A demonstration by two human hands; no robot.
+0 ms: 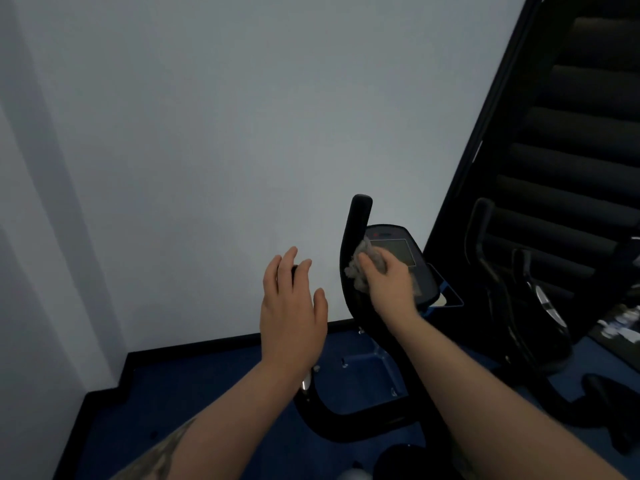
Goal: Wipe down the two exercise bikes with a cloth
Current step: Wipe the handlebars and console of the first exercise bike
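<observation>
- The right hand [388, 282] grips the cloth [363, 268] against the near bike's console [405, 251]; it should press flat and overlap strokes.
- The left hand [294, 306] hovers released; it could steady the handlebar [356, 220].

right hand [388, 285] presses cloth [363, 268] against bike console [405, 252].

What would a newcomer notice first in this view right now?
Probably the right hand pressing a crumpled grey cloth against the near exercise bike's console, centre-right. The left hand, fingers spread, hovers open in front of the left handlebar grip. A second exercise bike stands in shadow at the right.
</observation>
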